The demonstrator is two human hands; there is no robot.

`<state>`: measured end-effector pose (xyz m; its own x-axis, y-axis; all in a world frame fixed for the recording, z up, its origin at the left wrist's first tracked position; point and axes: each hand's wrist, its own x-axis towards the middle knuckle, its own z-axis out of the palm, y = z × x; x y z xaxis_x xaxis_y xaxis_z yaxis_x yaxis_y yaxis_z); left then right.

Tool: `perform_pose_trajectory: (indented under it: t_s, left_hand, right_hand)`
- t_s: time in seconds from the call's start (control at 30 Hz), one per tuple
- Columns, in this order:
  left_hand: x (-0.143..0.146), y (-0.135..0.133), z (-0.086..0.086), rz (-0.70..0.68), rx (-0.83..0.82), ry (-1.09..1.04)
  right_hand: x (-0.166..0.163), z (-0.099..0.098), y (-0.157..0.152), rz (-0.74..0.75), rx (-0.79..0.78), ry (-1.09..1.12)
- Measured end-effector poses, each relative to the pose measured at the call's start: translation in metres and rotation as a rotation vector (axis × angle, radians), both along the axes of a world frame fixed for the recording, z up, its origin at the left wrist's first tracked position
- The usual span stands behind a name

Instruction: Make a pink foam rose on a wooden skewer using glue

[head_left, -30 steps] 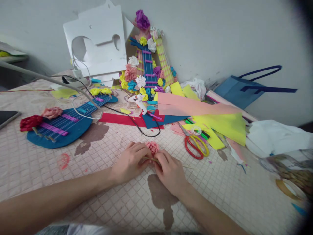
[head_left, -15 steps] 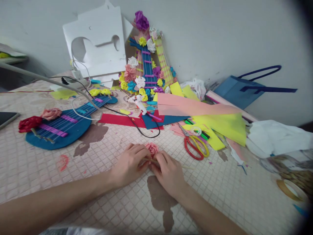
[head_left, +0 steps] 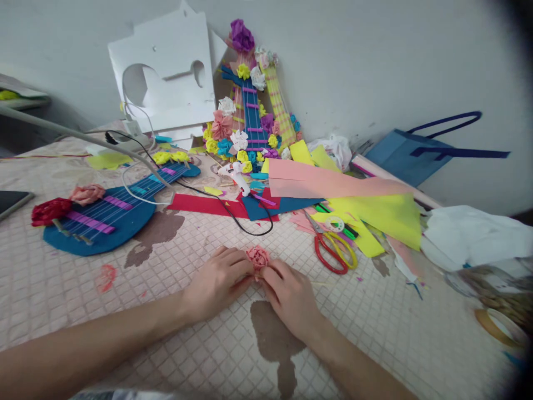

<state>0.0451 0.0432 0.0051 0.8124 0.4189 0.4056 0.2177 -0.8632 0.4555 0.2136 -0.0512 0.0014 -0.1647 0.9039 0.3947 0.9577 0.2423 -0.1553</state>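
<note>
A small pink paper rose sits between my two hands on the quilted table cover. My left hand curls round its left side, fingers closed against it. From the right, my right hand pinches the rose's base, fingers bent and pressed together. Both wrists rest on the table. The underside of the rose and whatever stem it has are hidden by my fingers.
Red and yellow scissors lie just right of my hands. A glue gun with a black cord, coloured paper sheets, a blue paper guitar, flower-decorated guitars against the wall, and a blue bag crowd the back.
My hands have closed tighter around the rose and shifted slightly; the thin stick seen between my fingers earlier is now hidden.
</note>
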Motion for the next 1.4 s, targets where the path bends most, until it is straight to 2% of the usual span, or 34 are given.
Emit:
perform_pose_trajectory:
  t_s: [0.57,0.8,0.9,1.1,1.4]
  left_hand:
    - [-0.0007,-0.0034,0.0022,-0.002,-0.136,-0.009]
    - [-0.0017,-0.0011,-0.0032,-0.017,-0.148,0.008]
    - [-0.0009,-0.0020,-0.0015,-0.008,-0.130,-0.013]
    - [-0.0010,-0.0031,0.0006,-0.109,0.020,-0.020]
    - [-0.0032,-0.0020,-0.0055,-0.076,0.073,-0.058]
  right_hand:
    - [0.0044,-0.0001,-0.0022,0.036,-0.040,0.148]
    - [0.0031,0.0026,-0.0020,0.061,-0.048,0.163]
    - [0.0030,0.0027,-0.0020,0.056,-0.059,0.168]
    - [0.0046,-0.0006,-0.0026,0.066,-0.067,0.171]
    - [0.0063,-0.0033,-0.0031,0.072,-0.071,0.213]
